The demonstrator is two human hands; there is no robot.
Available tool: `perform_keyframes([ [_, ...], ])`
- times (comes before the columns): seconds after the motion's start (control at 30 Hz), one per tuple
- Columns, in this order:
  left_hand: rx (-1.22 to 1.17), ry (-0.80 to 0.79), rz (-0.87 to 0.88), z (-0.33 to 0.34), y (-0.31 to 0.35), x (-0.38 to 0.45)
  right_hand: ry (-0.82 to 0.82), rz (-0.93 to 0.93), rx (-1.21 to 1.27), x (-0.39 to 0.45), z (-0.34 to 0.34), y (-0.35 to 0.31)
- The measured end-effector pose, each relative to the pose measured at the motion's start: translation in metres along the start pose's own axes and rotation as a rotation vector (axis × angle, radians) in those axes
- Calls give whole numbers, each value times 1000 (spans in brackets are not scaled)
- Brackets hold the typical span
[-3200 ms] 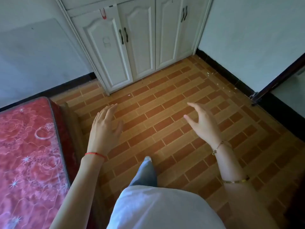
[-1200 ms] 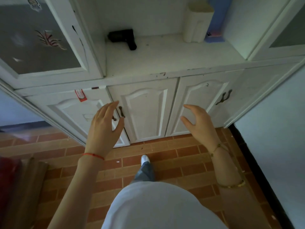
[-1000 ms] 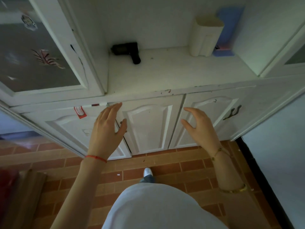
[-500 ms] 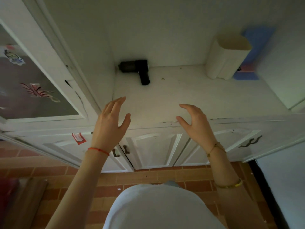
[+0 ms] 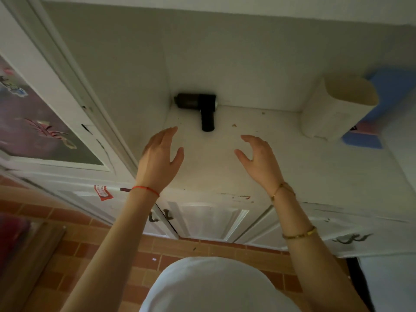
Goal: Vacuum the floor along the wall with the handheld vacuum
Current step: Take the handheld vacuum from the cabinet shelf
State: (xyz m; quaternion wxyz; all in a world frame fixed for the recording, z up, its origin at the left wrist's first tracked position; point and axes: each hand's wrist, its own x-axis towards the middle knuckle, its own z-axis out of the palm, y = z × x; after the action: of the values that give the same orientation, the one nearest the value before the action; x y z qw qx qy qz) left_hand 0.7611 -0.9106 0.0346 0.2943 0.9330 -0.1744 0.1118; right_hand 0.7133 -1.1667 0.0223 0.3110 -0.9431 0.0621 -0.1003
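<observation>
Change: view has risen from the brick-patterned floor (image 5: 171, 260) to the white cabinet shelf (image 5: 292, 167).
Vacuum: small black T-shaped handheld vacuum (image 5: 199, 106) at the shelf's back left, untouched.
Hands: left hand (image 5: 158, 162) and right hand (image 5: 258, 159) spread wide, empty, now near it.
Meaning: pickup is next.

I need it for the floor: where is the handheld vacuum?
Head view: handheld vacuum lies in the shelf's back left corner, beyond both empty hands.

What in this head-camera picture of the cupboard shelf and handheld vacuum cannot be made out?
- Handheld vacuum: nozzle end faces the dim corner; details lost in shadow.
- Blue item: mostly hidden behind the cream container.
- Red label: print too small.
- Floor: wall edge out of frame.
</observation>
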Motion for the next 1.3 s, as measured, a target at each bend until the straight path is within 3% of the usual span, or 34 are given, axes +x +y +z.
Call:
perform_keyframes([
  [0.57, 91, -124, -103, 64, -30, 143, -139, 136, -35, 169, 72, -25],
  [0.93, 37, -140, -145, 78, -49, 173, -157, 235, -47, 193, 92, -27],
  [1.3, -63, -121, -166, 80, -54, 176, -21, 282, 254, 174, 82, -21],
])
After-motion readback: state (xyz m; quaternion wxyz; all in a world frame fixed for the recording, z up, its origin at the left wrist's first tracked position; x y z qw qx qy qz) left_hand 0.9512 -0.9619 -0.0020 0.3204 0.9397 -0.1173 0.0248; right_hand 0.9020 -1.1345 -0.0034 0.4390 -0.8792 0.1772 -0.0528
